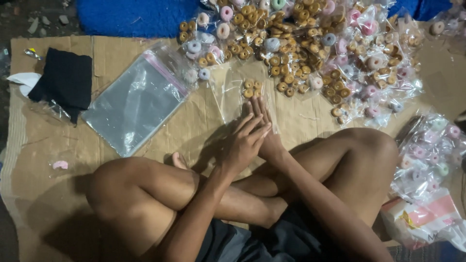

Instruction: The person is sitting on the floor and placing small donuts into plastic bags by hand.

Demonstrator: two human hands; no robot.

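I sit cross-legged on brown cardboard (43,194). My left hand (240,143) lies flat, fingers together, on the lower end of a small clear plastic bag (233,90). My right hand (264,123) lies beside and partly under it, fingers stretched along the same bag. Several small brown ring-shaped snacks (251,88) sit inside the bag's far end, just past my fingertips. Neither hand grips anything; both press flat on the bag.
A heap of brown, pink and white ring snacks in clear bags (310,43) fills the far right. A stack of empty zip bags (136,99) lies left, near a black cloth (65,80). More filled packets (429,155) sit at right.
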